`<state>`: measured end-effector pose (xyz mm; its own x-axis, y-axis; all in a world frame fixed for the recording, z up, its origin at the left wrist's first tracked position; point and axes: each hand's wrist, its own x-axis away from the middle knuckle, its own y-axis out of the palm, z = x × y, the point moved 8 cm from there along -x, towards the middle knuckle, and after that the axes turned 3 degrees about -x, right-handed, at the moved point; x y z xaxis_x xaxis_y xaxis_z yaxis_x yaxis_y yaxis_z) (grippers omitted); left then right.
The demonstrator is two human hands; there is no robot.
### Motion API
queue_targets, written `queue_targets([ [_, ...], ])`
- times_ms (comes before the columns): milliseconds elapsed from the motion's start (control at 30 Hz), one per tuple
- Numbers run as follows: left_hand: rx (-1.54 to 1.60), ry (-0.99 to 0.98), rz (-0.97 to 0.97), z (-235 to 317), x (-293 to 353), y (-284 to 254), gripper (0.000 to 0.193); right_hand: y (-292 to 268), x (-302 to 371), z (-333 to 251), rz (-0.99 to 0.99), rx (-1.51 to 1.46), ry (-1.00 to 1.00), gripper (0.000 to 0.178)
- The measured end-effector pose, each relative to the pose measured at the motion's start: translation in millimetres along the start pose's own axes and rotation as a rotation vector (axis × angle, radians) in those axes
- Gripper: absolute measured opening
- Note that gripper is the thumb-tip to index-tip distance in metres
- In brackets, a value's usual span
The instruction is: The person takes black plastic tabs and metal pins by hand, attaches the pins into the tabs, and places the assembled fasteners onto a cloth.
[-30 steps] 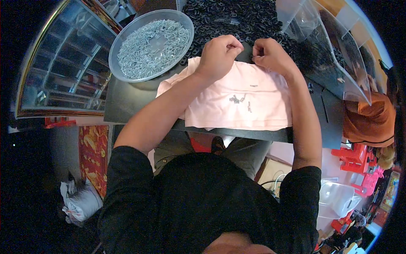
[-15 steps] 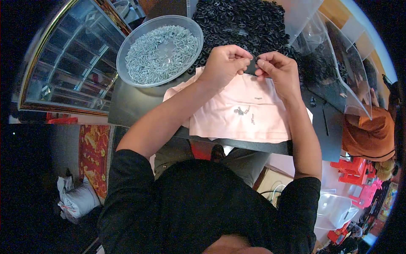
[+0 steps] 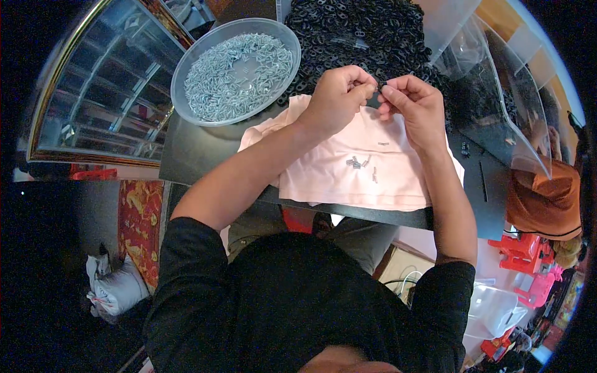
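I pinch a small black part (image 3: 377, 99) between left hand (image 3: 339, 99) and right hand (image 3: 416, 109), above the pink cloth (image 3: 348, 168) that catches loose pieces; bowl (image 3: 186, 68) close by.

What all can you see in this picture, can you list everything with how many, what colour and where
small black part: one, black, pinched between both hands above the cloth
pile of black parts: one heap, black, far side of the table
round bowl: one, clear plastic, far left of the table, filled with small silvery metal pieces
cloth: one, pale pink, spread on the table under the hands
loose metal pieces: a few, silvery, lying on the cloth
table: one, dark top
clear plastic bin: one, transparent, right of the pile
glass cabinet: one, gold-framed, at left
white sack: one, on the floor at lower left
left hand: fingers closed on the black part
right hand: fingers closed on the same part
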<state>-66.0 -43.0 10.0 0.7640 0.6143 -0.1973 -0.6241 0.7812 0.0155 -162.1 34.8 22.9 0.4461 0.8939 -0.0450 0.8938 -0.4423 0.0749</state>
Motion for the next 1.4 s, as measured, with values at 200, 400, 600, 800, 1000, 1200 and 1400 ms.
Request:
queue_targets([
  [200, 0.133, -0.047, -0.036, -6, 0, 2, 0.009, 1, 0, 3, 0.002, 0.015, 0.018, 0.006],
  [400, 0.184, -0.091, -0.034, -8, 1, 2, 0.008, 3, -1, 4, -0.041, -0.032, -0.015, 0.005],
  [600, -0.202, 0.135, 0.069, 7, 0, -5, 0.004, 4, 2, 1, 0.008, 0.068, -0.05, 0.004],
  [800, -0.452, 0.313, 0.213, 22, 4, -11, 0.007, 13, 4, -3, 0.065, 0.187, -0.189, 0.006],
  [1000, -0.35, 0.212, 0.08, 10, -5, -8, 0.007, 6, 0, 4, 0.067, 0.045, 0.003, 0.006],
  [1200, -0.518, 0.122, 0.1, 19, -37, -28, 0.019, -27, -6, -1, 0.127, -0.124, -0.07, 0.006],
  [1400, -1.103, 0.308, 0.214, 41, -120, -54, 0.013, -42, -15, -1, 0.152, -0.239, -0.099, 0.01],
])
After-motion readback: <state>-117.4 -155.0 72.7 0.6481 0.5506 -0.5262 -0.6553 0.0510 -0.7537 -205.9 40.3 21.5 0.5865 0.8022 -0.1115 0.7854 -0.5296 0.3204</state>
